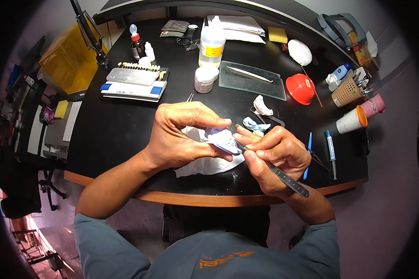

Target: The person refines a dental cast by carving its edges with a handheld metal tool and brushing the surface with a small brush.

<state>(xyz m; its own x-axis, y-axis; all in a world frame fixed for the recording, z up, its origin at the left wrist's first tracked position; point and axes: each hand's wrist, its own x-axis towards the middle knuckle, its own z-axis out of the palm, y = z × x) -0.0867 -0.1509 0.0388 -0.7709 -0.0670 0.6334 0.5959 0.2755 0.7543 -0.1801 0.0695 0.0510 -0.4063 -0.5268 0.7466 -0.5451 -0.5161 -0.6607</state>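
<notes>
Between its thumb and fingers, my left hand (177, 135) grips a pale blue-white dental cast (222, 140) above the desk. My right hand (281, 160) holds a dark metal tool with ruler markings (284, 176) like a pen, its tip at the right edge of the cast. Under the hands lies a white tissue (205, 166). Just beyond my right hand are a blue and white piece (256, 125) and a white arch-shaped cast (263, 106) beside a dark metal instrument.
Farther back stand a clear bottle (212, 46), a white jar (204, 80) and a glass slab (253, 80) with a white spatula. A shade guide box (134, 83) is at left. Toward the right are a red bowl (300, 89), a syringe (331, 153) and a paper cup (351, 121).
</notes>
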